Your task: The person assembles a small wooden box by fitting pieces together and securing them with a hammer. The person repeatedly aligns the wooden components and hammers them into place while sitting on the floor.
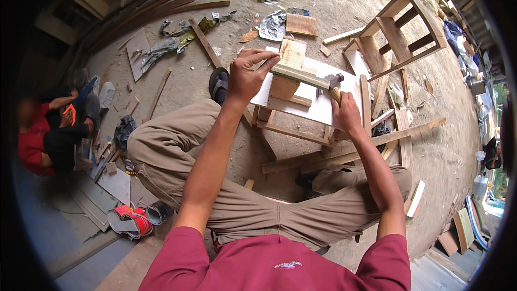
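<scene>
My left hand [249, 75] is closed in a pinch over the left end of a narrow wooden strip [301, 77]. Whatever sits between its fingertips is too small to make out. The strip lies across upright wooden pieces, one of them a brown block [284, 87]. My right hand [347, 112] grips a hammer [335, 95] by its handle, its dark metal head near the strip's right end. Under this work is a white board [334, 110] resting on a low wooden frame [293, 132]. A pale wooden piece [293, 48] stands just behind the strip.
An open wooden frame with shelves [398, 35] stands at the far right. Loose planks [355, 151] lie close to my legs. At left a person in red [37, 134] sits holding an orange thing [70, 113]. Red cans [137, 222] stand at lower left; scraps litter the ground.
</scene>
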